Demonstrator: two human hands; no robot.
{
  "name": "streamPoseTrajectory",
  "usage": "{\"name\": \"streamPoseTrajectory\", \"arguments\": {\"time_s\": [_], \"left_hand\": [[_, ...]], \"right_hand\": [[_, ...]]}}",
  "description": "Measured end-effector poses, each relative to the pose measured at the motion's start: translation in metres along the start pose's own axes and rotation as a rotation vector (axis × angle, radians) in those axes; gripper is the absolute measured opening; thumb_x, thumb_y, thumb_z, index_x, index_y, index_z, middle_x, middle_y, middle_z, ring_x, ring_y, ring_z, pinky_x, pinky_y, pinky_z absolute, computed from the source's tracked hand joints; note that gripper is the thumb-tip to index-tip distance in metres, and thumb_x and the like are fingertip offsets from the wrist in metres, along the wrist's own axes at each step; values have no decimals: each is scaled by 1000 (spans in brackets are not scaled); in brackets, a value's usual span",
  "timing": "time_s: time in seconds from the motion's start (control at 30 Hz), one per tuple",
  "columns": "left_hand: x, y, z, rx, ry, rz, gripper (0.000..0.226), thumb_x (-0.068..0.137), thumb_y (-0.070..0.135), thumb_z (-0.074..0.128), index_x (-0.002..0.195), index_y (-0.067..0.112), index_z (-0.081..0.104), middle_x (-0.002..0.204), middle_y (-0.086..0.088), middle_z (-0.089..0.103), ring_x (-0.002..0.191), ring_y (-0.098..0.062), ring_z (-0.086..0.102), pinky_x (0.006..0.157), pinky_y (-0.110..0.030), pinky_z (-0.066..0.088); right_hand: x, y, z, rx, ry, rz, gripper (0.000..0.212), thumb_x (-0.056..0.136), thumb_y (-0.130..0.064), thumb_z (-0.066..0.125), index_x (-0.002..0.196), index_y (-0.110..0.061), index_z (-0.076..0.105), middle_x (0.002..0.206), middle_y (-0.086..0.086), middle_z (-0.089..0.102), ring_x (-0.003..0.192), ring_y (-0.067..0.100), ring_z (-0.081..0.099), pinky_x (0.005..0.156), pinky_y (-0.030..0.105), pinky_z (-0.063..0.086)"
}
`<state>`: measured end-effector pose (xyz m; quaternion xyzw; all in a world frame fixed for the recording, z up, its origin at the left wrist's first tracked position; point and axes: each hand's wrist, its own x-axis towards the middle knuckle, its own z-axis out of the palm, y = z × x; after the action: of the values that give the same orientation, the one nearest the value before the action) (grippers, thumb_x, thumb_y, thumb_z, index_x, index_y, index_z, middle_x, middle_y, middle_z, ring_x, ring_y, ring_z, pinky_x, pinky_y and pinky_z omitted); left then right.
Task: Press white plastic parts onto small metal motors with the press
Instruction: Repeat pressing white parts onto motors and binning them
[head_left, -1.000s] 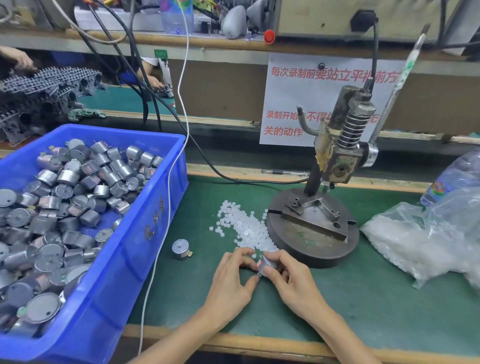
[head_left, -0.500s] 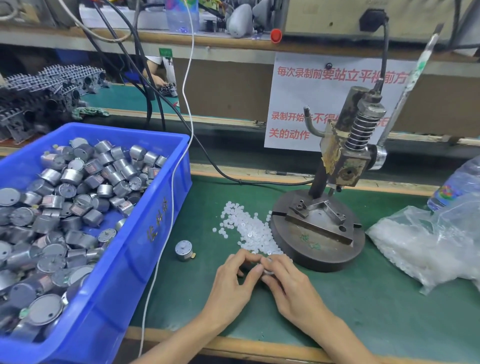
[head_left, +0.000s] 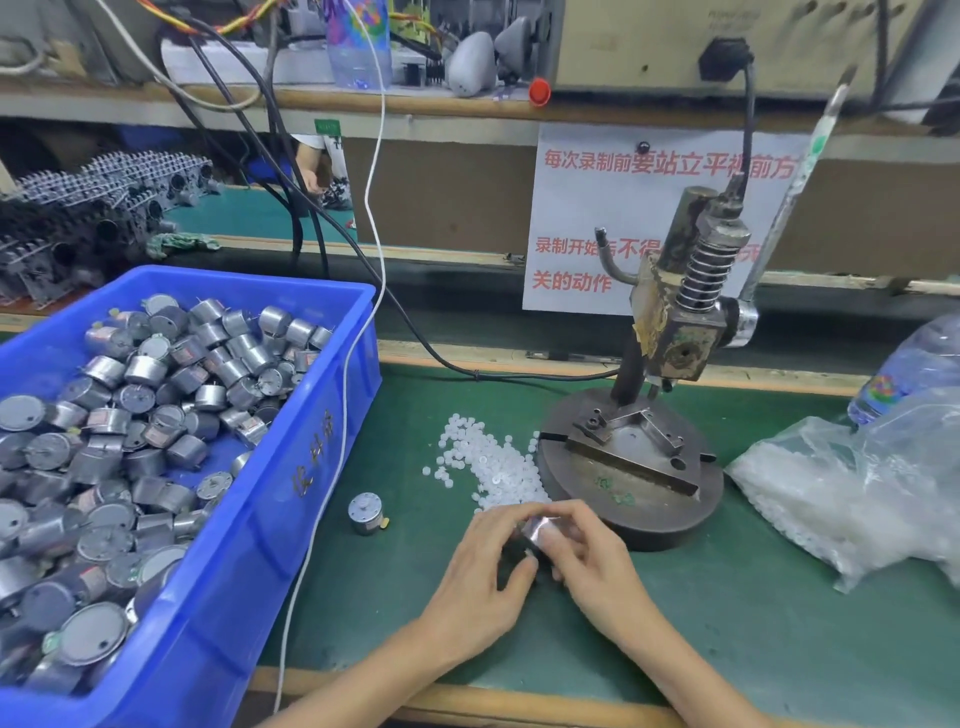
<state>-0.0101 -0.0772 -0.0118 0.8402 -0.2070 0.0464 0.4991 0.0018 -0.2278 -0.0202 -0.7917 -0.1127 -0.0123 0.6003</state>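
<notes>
Both my hands meet over the green mat in front of the press base. My left hand and my right hand together hold one small metal motor, fingers curled round it. Whether a white part sits on the motor is hidden by my fingers. A pile of small white plastic parts lies just beyond my hands, against the round base of the hand press. The press head with its spring stands raised, lever up. Another motor lies alone on the mat.
A blue bin full of metal motors fills the left side. A white cable runs down past its right wall. A clear plastic bag of white parts and a water bottle lie at the right. A black cable crosses behind the press.
My hands stayed together in front of the press base, turning the motor between the fingers; its shiny side now shows on top. The camera has shifted slightly.
</notes>
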Motion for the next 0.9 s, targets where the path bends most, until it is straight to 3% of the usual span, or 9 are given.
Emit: {"name": "streamPoseTrajectory", "arguments": {"time_s": [0.07,0.13,0.23,0.3,0.43,0.57,0.73,0.83,0.9], "left_hand": [[9,6,0,44,-52,103,60,81,5,57,131,36,43,132,17,44,122,2,38,97,-8,30],[26,16,2,75,-32,175,54,84,14,63,130,35,45,137,17,40,127,5,33,102,-11,28],[53,28,6,58,-10,228,42,81,20,69,122,23,58,111,22,55,100,9,47,88,-8,33],[73,34,14,60,-19,209,38,80,21,72,116,20,62,92,29,53,85,7,48,78,-6,36],[116,35,39,199,83,125,32,80,32,71,107,19,62,89,17,55,94,-11,50,83,-26,42],[142,26,60,371,151,22,32,80,42,67,104,23,60,112,9,54,107,-15,40,83,-22,26],[147,25,74,402,218,-57,30,79,47,64,99,27,56,102,13,59,101,-13,44,79,-27,17],[149,26,72,441,202,-53,33,79,52,62,101,28,56,104,14,59,100,-12,44,80,-28,17],[150,27,70,448,189,-48,33,79,52,62,100,28,55,105,14,59,99,-11,44,78,-27,15]], "right_hand": [[7,-11,-10,336,41,196,13,96,-24,50,93,-12,56,68,4,59,46,11,46,45,22,39],[13,-21,-27,459,39,321,30,94,-39,46,90,-11,55,63,8,55,42,14,39,40,23,33],[24,-34,-46,382,49,414,43,99,-47,37,86,-10,56,51,3,46,37,11,29,39,18,23],[30,-38,-58,332,108,431,44,100,-48,34,81,-13,52,47,0,42,36,9,27,37,16,21],[41,-37,-80,275,310,364,28,103,-35,33,95,-11,46,56,4,54,38,11,39,38,21,29],[44,-30,-95,225,365,353,9,101,-18,39,102,-15,48,65,6,60,42,10,45,38,20,33],[47,-35,-117,88,475,250,12,95,-7,45,99,-15,54,68,3,62,42,5,47,38,19,36],[65,-65,-142,-2,665,62,15,93,-10,50,92,-22,58,82,3,63,59,7,53,55,24,43],[87,-95,-161,-23,765,-78,18,94,-14,49,107,-19,60,97,3,62,77,13,56,69,32,46]]}}
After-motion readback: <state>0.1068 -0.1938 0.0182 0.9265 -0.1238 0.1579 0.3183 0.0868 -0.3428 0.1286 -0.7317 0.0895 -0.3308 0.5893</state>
